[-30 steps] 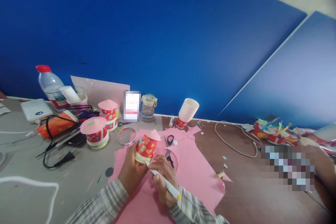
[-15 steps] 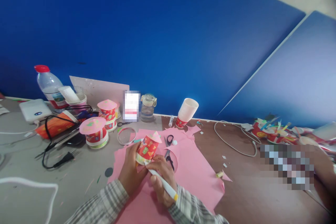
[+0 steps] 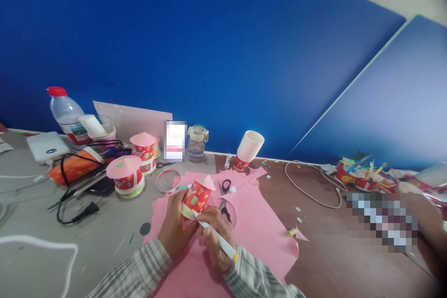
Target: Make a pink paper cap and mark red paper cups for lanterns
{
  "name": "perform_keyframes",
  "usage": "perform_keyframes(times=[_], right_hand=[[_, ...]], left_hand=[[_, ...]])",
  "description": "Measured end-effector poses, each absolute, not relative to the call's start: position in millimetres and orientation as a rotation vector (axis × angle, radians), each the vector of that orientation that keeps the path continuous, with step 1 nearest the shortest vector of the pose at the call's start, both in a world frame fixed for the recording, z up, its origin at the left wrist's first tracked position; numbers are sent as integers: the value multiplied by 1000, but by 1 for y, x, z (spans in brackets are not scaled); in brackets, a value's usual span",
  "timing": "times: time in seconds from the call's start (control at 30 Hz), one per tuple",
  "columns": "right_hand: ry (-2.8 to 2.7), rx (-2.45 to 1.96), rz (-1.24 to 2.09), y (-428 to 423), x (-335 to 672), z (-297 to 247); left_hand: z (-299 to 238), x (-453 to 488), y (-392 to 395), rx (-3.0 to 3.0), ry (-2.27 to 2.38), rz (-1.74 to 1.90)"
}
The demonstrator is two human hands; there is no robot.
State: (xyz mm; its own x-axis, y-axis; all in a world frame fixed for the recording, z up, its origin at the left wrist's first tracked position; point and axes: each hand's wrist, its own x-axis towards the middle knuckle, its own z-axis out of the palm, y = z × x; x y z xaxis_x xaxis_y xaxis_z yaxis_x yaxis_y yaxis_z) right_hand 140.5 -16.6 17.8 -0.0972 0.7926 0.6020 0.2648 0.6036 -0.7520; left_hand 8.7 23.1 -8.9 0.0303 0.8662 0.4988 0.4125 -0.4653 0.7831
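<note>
My left hand is wrapped round a red printed paper cup, which is tilted and has a pink paper piece at its top. In my right hand is a white marker with a yellow end. Its tip meets the pale band near the cup's lower rim. Under both hands lies a large sheet of pink paper. Black-handled scissors rest on it just beyond my right hand, and a second pair of scissors lies farther back, beside a small white cap.
Red cups with pink paper roofs stand left, near a black plug cable and a bottle. Behind are a water jar and stacked paper cups. Another person's arm reaches in at right.
The marker and my right hand have shifted very slightly to the right along the cup's rim. My left hand keeps its hold on the cup.
</note>
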Motion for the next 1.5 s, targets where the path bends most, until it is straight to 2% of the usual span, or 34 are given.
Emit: perform_keyframes(times=[1.5], right_hand=[[-1725, -877, 561, -19, 138, 20]], left_hand=[[-13, 8, 23, 1912, 1286, 1411]])
